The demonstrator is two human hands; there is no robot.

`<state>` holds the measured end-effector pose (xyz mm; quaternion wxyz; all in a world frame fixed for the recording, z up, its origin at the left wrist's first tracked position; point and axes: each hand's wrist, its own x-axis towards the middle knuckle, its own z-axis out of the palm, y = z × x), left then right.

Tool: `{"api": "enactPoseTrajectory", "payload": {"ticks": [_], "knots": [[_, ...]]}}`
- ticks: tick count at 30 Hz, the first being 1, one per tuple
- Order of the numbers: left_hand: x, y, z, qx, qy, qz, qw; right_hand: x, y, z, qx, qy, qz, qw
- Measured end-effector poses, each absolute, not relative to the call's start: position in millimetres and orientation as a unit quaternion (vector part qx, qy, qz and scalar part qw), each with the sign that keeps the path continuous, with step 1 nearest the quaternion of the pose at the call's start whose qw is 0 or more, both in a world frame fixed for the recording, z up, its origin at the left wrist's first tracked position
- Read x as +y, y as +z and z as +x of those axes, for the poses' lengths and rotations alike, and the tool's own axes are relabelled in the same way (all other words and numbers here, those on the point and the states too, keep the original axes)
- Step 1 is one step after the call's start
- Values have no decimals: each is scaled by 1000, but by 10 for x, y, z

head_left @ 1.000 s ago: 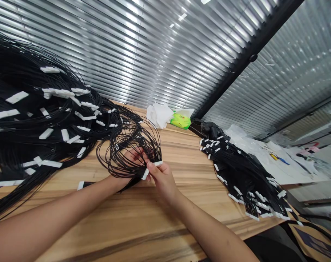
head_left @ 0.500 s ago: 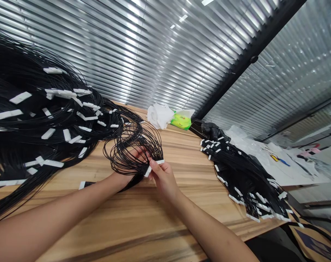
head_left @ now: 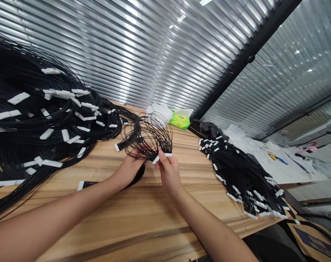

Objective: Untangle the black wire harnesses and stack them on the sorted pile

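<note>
My right hand [head_left: 169, 171] pinches the white connector end [head_left: 162, 157] of a black wire harness, thumb on top. Loose loops of its thin wires [head_left: 154, 133] fan up above both hands. My left hand [head_left: 132, 165] is closed around the same wires, its fingers partly hidden behind them. Another white connector [head_left: 117, 147] lies to the left of the loops, at the end of a black strand. Beneath my left forearm a white-tipped black cable end [head_left: 80, 185] rests on the table.
A big heap of black wire harnesses [head_left: 23, 120] covers the table's left side. A second pile [head_left: 236, 171] lies at the right. At the back stand crumpled white tissue [head_left: 157, 110] and a green tissue pack [head_left: 179, 120], before metallic blinds [head_left: 105, 47].
Both hands have shifted slightly, the right one a little to the right with the connector. The wire loops have spread upward and right, and a connector at their left now shows.
</note>
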<state>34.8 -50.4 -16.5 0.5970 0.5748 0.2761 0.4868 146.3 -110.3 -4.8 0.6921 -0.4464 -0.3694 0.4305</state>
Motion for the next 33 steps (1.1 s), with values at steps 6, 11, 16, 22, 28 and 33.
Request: {"api": "enactPoseTrajectory", "payload": {"ticks": [6,11,16,22,28,33], "knots": [[-478,-184,316,291,446,576,620,-1075,-41,1505,-362,350,-472,723],[-515,-123,258,346,455,574,587,-1065,-13,1506,-332,326,-496,733],[-542,-52,243,314,501,593,546,-1068,-15,1490,-331,327,-508,725],[-539,-69,243,319,480,597,558,-1091,-41,1457,-339,322,-515,718],[-524,-127,244,327,471,563,595,-1101,-55,1439,-345,326,-519,711],[-510,-142,255,315,482,565,591,-1108,-55,1437,-356,318,-524,705]]}}
